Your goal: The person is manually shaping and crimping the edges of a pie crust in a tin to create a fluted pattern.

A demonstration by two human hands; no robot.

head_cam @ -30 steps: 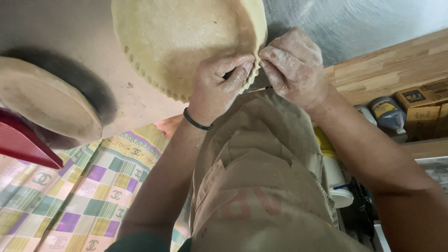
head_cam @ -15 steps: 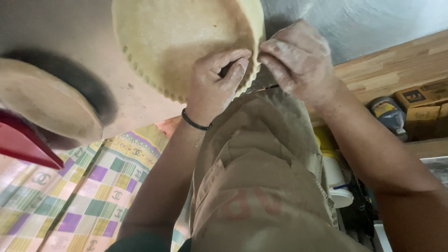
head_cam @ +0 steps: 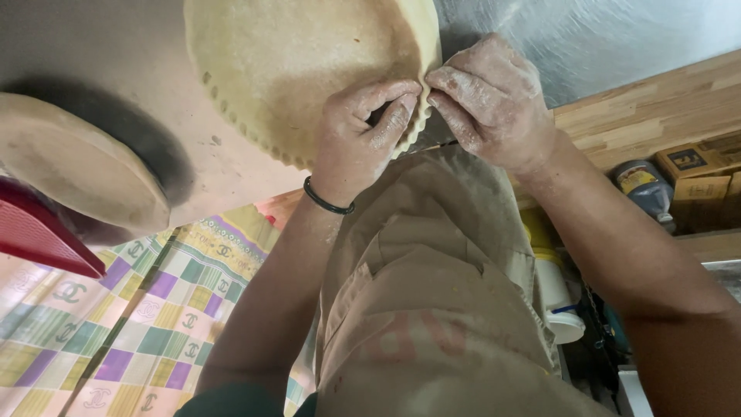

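- Your left hand [head_cam: 359, 135] curls over the near edge of the round dough disc [head_cam: 301, 69], fingers bent and closed on the rim, thumb tucked under.
- Your right hand [head_cam: 494, 100] meets it at the same edge, fingertips [head_cam: 444, 81] pinched shut on the fold just beside the left ones.
- The disc lies flat on the brown worktop [head_cam: 93, 54]; its crimped rim runs round the edge away from your left hand, so keep each new pinch the same depth as those.
- Judging by the floury fingers, grip lightly: squeezing too hard could thin or tear the edge.
- The second dough round [head_cam: 77, 162] sits well apart from the disc, with the red tray [head_cam: 38, 239] just beside it.
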